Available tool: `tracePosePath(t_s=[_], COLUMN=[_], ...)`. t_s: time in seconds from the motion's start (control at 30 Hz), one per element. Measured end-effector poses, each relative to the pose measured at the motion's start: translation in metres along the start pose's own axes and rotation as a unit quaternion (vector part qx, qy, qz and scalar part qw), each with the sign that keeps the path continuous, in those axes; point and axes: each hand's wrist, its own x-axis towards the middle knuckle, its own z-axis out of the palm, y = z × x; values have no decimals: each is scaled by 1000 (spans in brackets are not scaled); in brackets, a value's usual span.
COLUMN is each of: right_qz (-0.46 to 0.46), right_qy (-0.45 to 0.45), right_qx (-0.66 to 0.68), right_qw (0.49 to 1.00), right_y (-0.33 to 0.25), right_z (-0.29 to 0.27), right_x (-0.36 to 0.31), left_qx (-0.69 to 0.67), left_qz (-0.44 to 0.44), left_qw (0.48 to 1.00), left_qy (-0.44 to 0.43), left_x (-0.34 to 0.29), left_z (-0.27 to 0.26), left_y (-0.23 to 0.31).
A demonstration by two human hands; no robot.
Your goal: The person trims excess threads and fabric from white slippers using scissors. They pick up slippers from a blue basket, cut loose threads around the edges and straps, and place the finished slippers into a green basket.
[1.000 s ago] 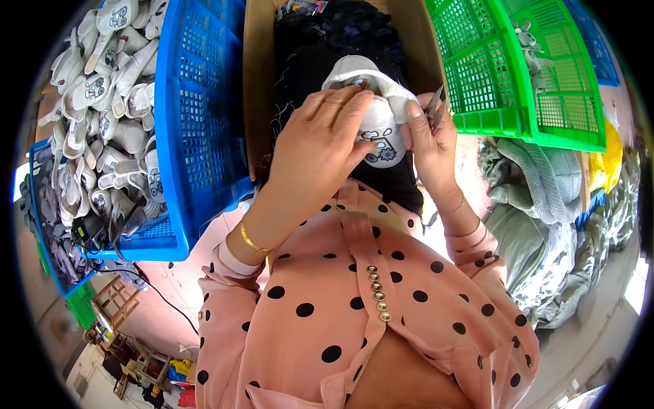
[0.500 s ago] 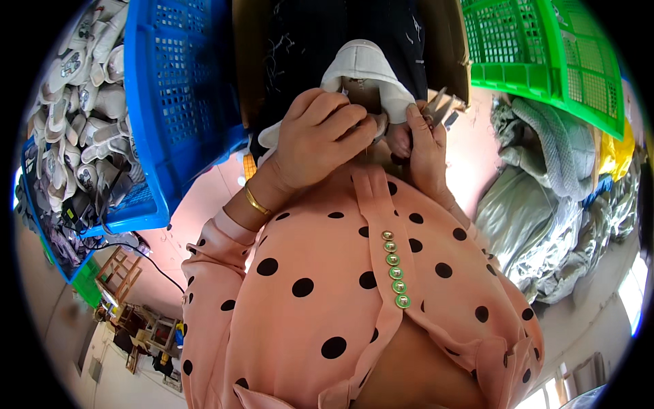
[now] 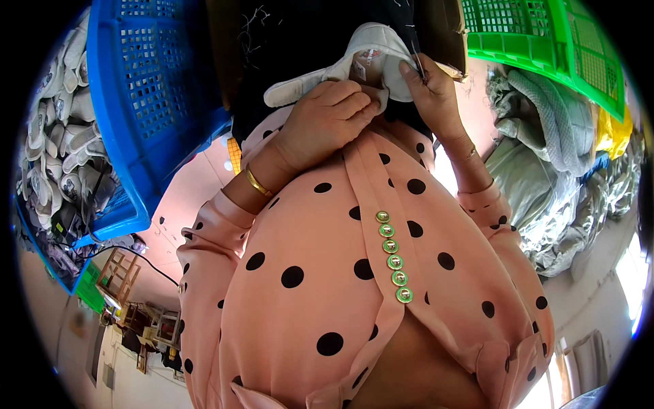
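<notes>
A white shoe upper (image 3: pixel 381 39) with a long strap reaching out to the left lies across my lap. Its tan inside, with a printed label, faces up. My left hand (image 3: pixel 325 123) is closed on the upper's near edge, fingertips pinched together. At the upper's right side, my right hand (image 3: pixel 436 95) holds the edge with the thumb on top. That same hand also has a pair of scissors (image 3: pixel 417 63), whose thin dark blades point away from me. Their handles are hidden in the palm.
On the left stand a blue plastic crate (image 3: pixel 146 129) and a heap of pale shoe pieces (image 3: pixel 65 129). A cardboard box (image 3: pixel 443 37) and a green crate (image 3: pixel 511 51) are at the far right. Grey fabric and plastic bundles (image 3: pixel 531 170) lie on the right. Loose threads cling to the dark cloth ahead.
The shoe upper has turned and opened out, so its strap and inside label now show. My right hand has moved up and the scissors blades now point away. The left hand stays gripping.
</notes>
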Motion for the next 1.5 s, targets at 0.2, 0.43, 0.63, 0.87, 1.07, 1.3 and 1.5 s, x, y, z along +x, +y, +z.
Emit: tracePosePath(t_s=[0.2, 0.43, 0.63, 0.87, 1.07, 1.3, 1.5], right_qz=[-120, -178, -153, -159, -210, -170, -83], right_qy=[36, -105, -113, -9, 13, -52, -44], right_qx=[-244, -467, -477, -320, -357, -258, -219], right_qw=[962, 860, 858, 934, 910, 950, 971], right_y=[-28, -66, -60, -71, -46, -46, -44], right_z=[-33, -41, -33, -37, -11, -15, -10], right_x=[-4, -30, -27, -1, 48, 57, 52], left_qx=[-11, 10, 8, -18, -28, 132, 156], left_qz=[-19, 24, 21, -9, -40, -80, -42], left_qw=[1000, 1000, 999, 1000, 999, 982, 984], left_qy=[-5, -17, -35, -20, 15, 112, 70], left_x=[-2, -3, -4, -3, 4, 27, 27], left_z=[-1, 3, 5, 0, -2, -21, -12], left_y=[3, 10, 12, 7, 8, -6, -20])
